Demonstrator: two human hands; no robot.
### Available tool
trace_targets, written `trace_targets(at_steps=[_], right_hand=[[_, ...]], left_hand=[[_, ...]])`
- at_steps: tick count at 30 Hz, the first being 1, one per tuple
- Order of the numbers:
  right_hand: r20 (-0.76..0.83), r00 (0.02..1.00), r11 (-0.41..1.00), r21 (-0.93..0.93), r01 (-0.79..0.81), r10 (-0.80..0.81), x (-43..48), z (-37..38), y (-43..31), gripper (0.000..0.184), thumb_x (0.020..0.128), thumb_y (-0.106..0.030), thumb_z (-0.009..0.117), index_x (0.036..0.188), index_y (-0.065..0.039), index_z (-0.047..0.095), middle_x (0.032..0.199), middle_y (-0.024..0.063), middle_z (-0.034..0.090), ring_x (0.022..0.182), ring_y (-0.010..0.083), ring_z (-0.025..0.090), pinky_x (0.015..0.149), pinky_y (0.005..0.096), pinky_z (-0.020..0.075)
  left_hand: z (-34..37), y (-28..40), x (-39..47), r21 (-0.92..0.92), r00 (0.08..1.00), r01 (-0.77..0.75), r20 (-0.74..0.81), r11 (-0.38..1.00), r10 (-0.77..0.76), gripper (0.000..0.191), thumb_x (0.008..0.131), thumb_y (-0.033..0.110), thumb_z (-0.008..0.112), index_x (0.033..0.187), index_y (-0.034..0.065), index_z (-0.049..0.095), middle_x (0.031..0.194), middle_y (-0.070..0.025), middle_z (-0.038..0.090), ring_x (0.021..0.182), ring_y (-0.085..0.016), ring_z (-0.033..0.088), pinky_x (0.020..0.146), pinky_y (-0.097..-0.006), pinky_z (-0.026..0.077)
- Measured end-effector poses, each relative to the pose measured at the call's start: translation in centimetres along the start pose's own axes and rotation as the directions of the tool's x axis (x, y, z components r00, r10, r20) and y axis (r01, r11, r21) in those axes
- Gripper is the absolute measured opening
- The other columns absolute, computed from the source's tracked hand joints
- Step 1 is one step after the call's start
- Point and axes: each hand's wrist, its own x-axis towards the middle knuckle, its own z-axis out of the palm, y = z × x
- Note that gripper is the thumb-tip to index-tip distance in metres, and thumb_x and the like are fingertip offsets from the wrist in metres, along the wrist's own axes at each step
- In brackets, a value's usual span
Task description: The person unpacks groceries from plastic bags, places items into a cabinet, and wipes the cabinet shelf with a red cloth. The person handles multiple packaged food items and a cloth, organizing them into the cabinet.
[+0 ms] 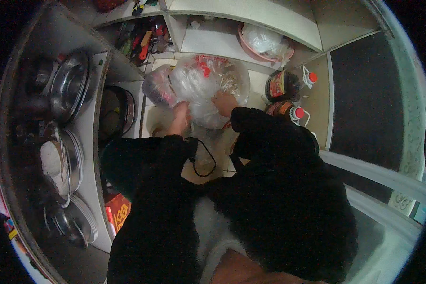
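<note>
A large bundle of clear plastic bags with red print lies on the tiled floor before me. My left hand is at its lower left edge, fingers bent against the plastic; whether they grip it does not show. My right hand lies on the bundle's right part, fingertips curled down into the plastic and partly hidden. Left of the bundle, touching it, sits a plastic bag with dark and pink contents. A dark cord loop hangs by my left sleeve.
Two large dark bottles with red caps stand at the right. A pink basin holding plastic bags is on the back shelf. Steel bowls and stacked plates fill the left shelf, above a red box. Tools lie back left.
</note>
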Motion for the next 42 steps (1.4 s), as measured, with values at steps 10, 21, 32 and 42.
trace_targets(at_steps=[10, 21, 32, 42], right_hand=[[-0.118, 0.977, 0.731, 0.681, -0.049, 0.176, 4.7, -15.3, 1.2, 0.040, 0.069, -0.025, 0.062, 0.105, -0.009, 0.067, 0.091, 0.0211, 0.068, 0.086, 0.0334, 0.067, 0.076, 0.0426, 0.0504], [-0.187, 0.970, 0.695, 0.719, 0.026, 0.157, 4.0, -22.5, 1.9, 0.026, 0.074, -0.017, 0.069, 0.095, -0.002, 0.066, 0.088, 0.0197, 0.067, 0.080, 0.0315, 0.066, 0.072, 0.0387, 0.0500], [-0.418, 0.897, 0.769, 0.522, 0.369, -0.146, 2.3, -30.4, 0.0, 0.057, 0.079, -0.042, 0.070, 0.121, -0.006, 0.057, 0.114, 0.0142, 0.063, 0.098, 0.0301, 0.063, 0.084, 0.0387, 0.0491], [-0.486, 0.810, 0.733, 0.409, 0.543, -0.328, -1.5, -35.9, -4.0, 0.040, 0.083, -0.036, 0.066, 0.114, -0.011, 0.062, 0.111, 0.0162, 0.062, 0.102, 0.0332, 0.060, 0.088, 0.0398, 0.0465]], left_hand=[[1.5, 3.1, -2.6, -0.182, 0.976, 0.179, 0.158, 0.967, -0.150, 0.098, 0.079, 0.060, 0.065, 0.151, 0.0194, 0.014, 0.154, -0.0096, 0.020, 0.138, -0.035, 0.026, 0.101, -0.0608, 0.033], [4.8, 11.9, -10.2, 0.092, 0.885, -0.376, 0.329, 0.922, 0.329, 0.086, 0.084, 0.058, 0.058, 0.151, 0.0172, 0.022, 0.150, -0.0069, 0.032, 0.131, -0.030, 0.041, 0.101, -0.0475, 0.040], [-0.7, 31.6, -33.5, 0.837, -0.407, -0.343, 0.276, -0.426, 0.871, 0.055, 0.080, 0.030, 0.067, 0.129, 0.0073, 0.053, 0.136, -0.0263, 0.047, 0.124, -0.041, 0.046, 0.103, -0.0481, 0.036], [-13.0, 38.3, -42.9, 0.889, -0.162, 0.423, -0.117, 0.176, 0.980, 0.062, 0.088, 0.057, 0.049, 0.141, 0.0264, 0.043, 0.147, -0.0175, 0.035, 0.137, -0.040, 0.028, 0.103, -0.0658, 0.025]])
